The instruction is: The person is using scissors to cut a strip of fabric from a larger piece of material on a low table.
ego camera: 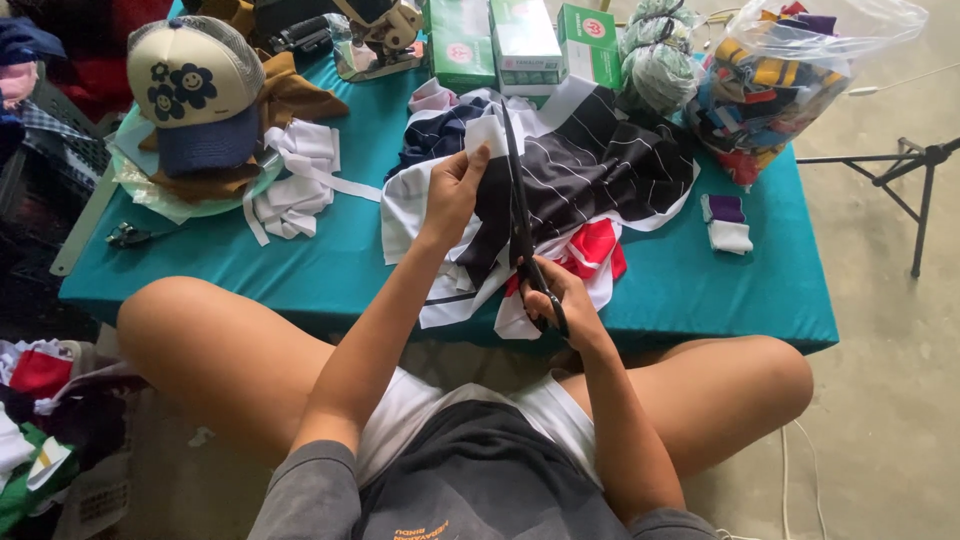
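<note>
My left hand [455, 190] grips the edge of a black, white-striped fabric piece [590, 160] lying on the teal table [330, 250]. Long black scissors [520, 215] are held in my right hand [555, 300], fingers through the handles, blades pointing away along the fabric's edge beside my left hand. White and red cloth [590, 250] lies under the striped piece. I sit cross-legged with both knees against the table's near edge.
A cap [195, 90] sits on brown cloth at the left, with white fabric strips [300, 180] beside it. Green boxes [520, 40], yarn [655, 60] and a clear bag of coloured scraps [780, 70] line the back. Small folded pieces [727, 222] lie at right; a black stand [915, 170] is on the floor.
</note>
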